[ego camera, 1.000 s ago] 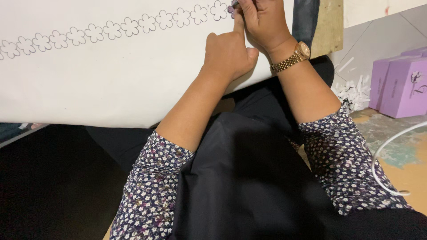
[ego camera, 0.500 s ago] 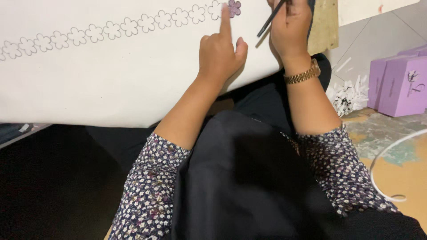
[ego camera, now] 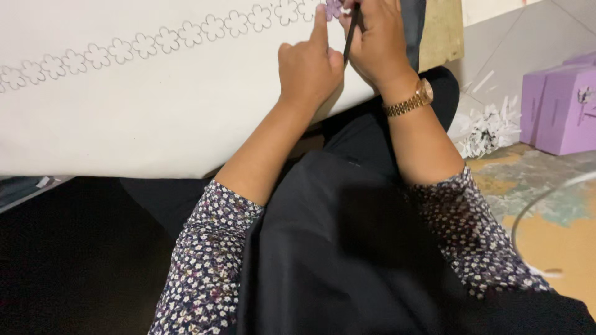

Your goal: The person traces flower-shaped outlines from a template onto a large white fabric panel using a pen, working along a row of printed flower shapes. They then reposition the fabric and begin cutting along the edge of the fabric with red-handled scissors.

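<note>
Purple flower cutout point(ego camera: 333, 8) lies on the white sheet point(ego camera: 155, 118) under the left hand's point(ego camera: 308, 68) outstretched index finger, other fingers curled. Just beside it, the right hand point(ego camera: 379, 43) grips a dark pencil point(ego camera: 351, 34), tip beside the cutout. Outlined flowers point(ego camera: 155, 42) run left of both hands. Purple boxes point(ego camera: 562, 102) sit well right.

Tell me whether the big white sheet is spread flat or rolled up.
Spread flat. The white sheet lies open, its row of outlined flowers running unbroken along it; the left hand presses a fingertip on it by the purple flower.
</note>
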The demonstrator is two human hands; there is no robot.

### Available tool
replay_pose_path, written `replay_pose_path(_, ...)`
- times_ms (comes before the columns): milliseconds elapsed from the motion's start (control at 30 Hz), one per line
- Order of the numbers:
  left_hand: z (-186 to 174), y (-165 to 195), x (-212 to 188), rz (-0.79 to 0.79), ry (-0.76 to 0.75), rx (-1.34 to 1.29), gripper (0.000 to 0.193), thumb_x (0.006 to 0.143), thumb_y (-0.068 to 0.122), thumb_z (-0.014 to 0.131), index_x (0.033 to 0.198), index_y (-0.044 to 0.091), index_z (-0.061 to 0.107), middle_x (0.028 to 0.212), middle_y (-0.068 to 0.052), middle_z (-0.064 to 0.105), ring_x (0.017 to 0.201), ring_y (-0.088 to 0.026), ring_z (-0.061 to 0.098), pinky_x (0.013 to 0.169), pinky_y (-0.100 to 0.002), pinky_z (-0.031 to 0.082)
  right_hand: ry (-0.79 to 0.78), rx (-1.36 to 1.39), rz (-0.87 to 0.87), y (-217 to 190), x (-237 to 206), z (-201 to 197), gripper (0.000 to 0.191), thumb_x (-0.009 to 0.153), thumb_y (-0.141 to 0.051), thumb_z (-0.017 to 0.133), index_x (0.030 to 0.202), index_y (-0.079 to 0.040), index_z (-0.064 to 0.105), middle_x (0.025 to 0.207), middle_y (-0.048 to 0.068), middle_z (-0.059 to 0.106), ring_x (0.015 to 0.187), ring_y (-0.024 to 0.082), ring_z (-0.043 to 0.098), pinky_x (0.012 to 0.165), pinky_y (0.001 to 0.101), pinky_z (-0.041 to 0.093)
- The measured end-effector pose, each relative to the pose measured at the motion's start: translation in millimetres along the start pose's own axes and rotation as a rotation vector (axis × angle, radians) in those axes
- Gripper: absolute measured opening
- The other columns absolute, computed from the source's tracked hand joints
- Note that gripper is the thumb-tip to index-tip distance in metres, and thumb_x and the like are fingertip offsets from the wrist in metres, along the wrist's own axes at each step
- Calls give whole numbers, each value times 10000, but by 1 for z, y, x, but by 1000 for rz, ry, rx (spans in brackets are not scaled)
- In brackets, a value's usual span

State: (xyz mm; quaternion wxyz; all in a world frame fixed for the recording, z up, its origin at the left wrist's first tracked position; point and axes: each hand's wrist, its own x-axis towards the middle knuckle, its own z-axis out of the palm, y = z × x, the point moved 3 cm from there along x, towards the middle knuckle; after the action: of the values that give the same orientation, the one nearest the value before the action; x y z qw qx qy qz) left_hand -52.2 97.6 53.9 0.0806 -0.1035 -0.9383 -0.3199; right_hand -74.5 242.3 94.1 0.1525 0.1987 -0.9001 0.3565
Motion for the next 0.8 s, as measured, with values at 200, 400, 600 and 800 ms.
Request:
replay_pose_path(200,3,-1,2,32,-34,27,638,856,169,640,1438,-57,507,563,-87,626,493,-309,597,620,-459,424,24,-5,55,6,-5,1,220,1007,26,766,1142,-71,622,1056,77,674,1051,342,596,946,436,454)
replay_pose_path(400,-1,0,-2,19,22,40,578,879,190,663,1410,-8,547,602,-80,641,565,-286,630,635,-456,424,40,-12,-1,1,-4,-2,262,970,66,725,1168,-67,616,1088,70,680,1076,338,598,967,440,452)
replay_pose_path(600,-4,6,0,38,-10,83,583,902,196,653,1439,4,536,567,-72,605,520,-284,584,615,-452,398,45,28,50,-1,-3,-4,239,977,35,766,1121,-73,609,1113,61,686,1058,318,589,947,414,456)
replay_pose_path(800,-7,10,1,42,-51,125,597,906,206,644,1447,-15,520,551,-63,581,502,-273,568,590,-450,381,74,-6,69,-2,0,-3,244,949,23,795,1107,-76,637,1090,69,675,1043,307,586,927,411,461)
